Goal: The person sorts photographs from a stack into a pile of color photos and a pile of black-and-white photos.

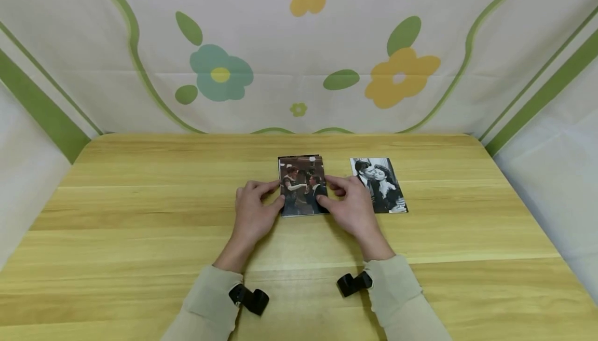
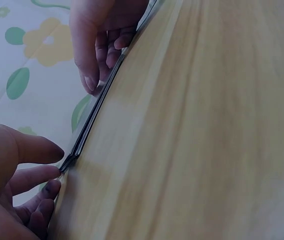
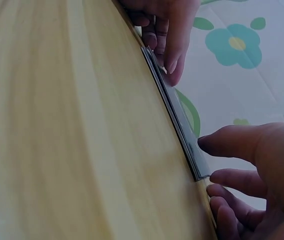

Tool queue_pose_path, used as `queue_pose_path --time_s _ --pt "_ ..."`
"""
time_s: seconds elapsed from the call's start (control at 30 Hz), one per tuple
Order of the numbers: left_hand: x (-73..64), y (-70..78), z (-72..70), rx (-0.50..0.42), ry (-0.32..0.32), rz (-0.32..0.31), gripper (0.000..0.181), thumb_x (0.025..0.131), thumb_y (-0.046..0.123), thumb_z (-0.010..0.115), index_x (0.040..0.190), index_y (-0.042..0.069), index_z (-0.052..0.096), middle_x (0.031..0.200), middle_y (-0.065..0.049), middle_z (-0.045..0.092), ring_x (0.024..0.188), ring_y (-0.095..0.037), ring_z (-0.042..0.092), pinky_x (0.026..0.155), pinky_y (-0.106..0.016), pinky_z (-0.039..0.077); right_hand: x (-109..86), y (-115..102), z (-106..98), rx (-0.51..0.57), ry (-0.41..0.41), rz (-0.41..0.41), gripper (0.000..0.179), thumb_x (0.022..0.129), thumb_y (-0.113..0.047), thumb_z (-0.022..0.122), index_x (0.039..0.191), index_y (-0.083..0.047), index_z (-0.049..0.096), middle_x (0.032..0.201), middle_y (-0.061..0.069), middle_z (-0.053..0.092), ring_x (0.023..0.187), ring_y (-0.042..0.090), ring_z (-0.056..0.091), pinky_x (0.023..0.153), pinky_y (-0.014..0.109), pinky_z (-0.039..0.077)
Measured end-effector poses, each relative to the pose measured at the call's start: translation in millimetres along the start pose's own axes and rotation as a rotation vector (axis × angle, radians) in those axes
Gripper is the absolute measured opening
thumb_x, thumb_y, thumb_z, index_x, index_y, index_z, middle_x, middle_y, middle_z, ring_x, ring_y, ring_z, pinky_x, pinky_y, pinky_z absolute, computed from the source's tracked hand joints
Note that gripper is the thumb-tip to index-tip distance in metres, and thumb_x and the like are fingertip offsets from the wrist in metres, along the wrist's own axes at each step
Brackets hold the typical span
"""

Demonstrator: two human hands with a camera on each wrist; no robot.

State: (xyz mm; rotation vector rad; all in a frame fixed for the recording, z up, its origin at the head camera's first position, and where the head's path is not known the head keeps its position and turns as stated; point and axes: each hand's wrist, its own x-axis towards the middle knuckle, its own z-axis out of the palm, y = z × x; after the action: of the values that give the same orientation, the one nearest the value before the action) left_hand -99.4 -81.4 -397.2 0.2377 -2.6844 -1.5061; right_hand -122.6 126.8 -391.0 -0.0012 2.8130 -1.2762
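Note:
A small stack of photo cards (image 1: 301,188) lies on the wooden table, its top card a colour picture of people in formal dress. Along its left edge, the thumb and index fingertip of my left hand (image 1: 254,208) touch the cards. My right hand (image 1: 352,208) is at the opposite edge, its thumb overlapping the top picture and its index fingertip beside the upper right side. Seen edge-on in the right wrist view, the stack (image 3: 174,117) shows several thin dark layers, slightly uneven. A black-and-white photo card (image 1: 390,188) of a couple lies just right, partly hidden behind my right hand.
The light wooden table (image 1: 140,237) reaches to a white cloth backdrop (image 1: 280,55) printed with flowers and green bands. Black wrist cameras (image 1: 249,299) are strapped over both beige sleeves (image 1: 397,289).

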Motion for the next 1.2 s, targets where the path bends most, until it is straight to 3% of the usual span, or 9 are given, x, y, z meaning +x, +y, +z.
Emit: queue_pose_path --time_s 0.87,1.2 --pt "0.9 0.0 -1.6 -0.062 -0.022 -0.049 0.038 0.101 0.015 0.072 0.139 0.008 0.073 0.135 -0.016 0.066 0.123 -0.033 0.048 0.097 -0.045 0.042 -4.0 -5.3 4.5 0.011 0.012 0.012 0.058 0.091 -0.021 0.084 0.145 -0.010 0.068 0.128 0.013 0.067 0.117 0.032 0.063 0.101 0.049 0.052" --pt "0.3 1.7 0.8 -0.129 -0.011 -0.052 0.038 0.099 0.014 0.074 0.138 0.011 0.074 0.127 -0.012 0.073 0.122 -0.030 0.049 0.097 -0.040 0.039 -4.6 -5.9 5.3 0.021 0.032 0.013 0.060 0.092 -0.021 0.083 0.149 -0.011 0.066 0.129 0.014 0.064 0.115 0.032 0.060 0.098 0.048 0.051"
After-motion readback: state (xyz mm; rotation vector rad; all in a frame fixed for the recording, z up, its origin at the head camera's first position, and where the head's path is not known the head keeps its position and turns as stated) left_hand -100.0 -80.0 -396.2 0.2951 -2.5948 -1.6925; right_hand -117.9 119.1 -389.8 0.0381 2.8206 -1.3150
